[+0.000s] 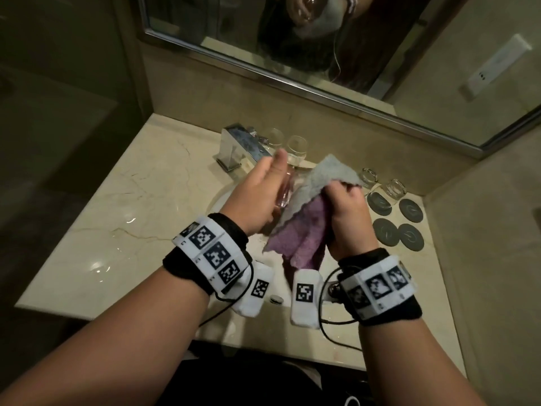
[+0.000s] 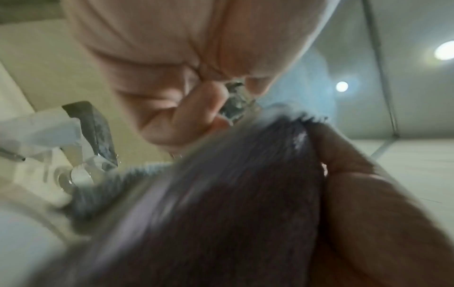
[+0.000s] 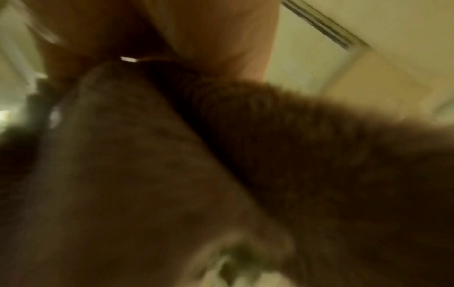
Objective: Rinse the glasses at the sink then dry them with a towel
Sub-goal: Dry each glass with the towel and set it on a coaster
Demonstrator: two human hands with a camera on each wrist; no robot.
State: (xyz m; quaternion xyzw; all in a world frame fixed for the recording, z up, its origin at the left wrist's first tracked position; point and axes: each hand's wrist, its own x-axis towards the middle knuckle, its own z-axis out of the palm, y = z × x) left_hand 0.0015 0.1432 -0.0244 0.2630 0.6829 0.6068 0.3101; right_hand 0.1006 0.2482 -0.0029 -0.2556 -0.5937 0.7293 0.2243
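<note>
Gripping clear glass (image 1: pixel 285 191) w/ left hand (image 1: pixel 257 197) – towel (image 1: pixel 304 212) grey/purple

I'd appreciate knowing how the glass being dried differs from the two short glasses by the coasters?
The held glass is gripped in the left hand, off the counter and tilted; the short glasses stand on the counter. A towel held by the right hand wipes the held glass; the short glasses stand untouched. All are clear glass.
</note>
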